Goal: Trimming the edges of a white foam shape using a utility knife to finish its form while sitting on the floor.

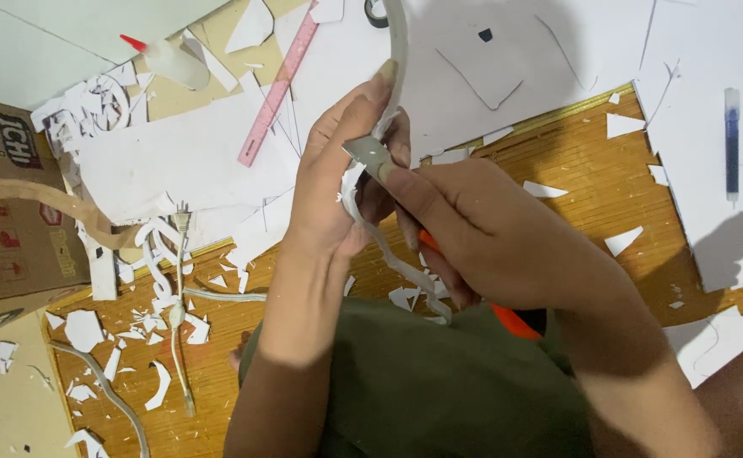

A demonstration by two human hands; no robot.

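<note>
Curved white foam-board strip [398, 51]: thin, long, runs from the top edge down through the left hand [337, 182]; ragged trimmed tail hangs below toward the lap. Orange-handled utility knife [370, 153] in the right hand [482, 233], grey blade extended, flat against the strip's edge beside the left thumb.

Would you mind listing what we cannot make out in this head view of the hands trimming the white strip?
- Orange knife handle: mostly hidden in the right hand; only the blade shows.
- White strip: its top is cut off by the upper edge, and the left hand covers its middle.
- Black ring: cut off by the upper edge.
- Cardboard box: cut off by the left edge.
</note>
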